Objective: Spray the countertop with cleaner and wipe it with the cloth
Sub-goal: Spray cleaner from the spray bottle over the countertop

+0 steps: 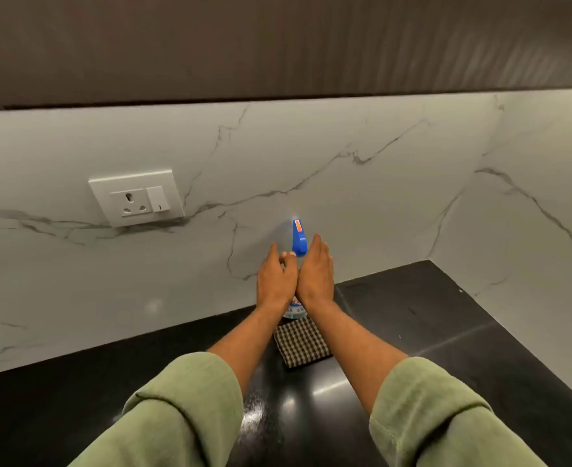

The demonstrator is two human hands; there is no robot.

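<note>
A spray bottle [299, 239] with a blue trigger head stands on the black countertop [412, 325], close to the marble backsplash. Only its head and a strip of label show between my hands. My left hand [276, 278] is on the bottle's left side, fingers curled round its neck. My right hand [315, 273] lies against the bottle's right side with straight fingers pointing up beside the blue head. A folded checked cloth [303, 343] lies flat on the countertop just in front of the bottle, between my forearms.
The marble backsplash [379, 197] runs behind the counter and turns a corner at the right. A white wall socket with a switch [136, 198] sits on it at the left. A dark cabinet [277, 45] hangs overhead. The countertop near me glistens with reflections.
</note>
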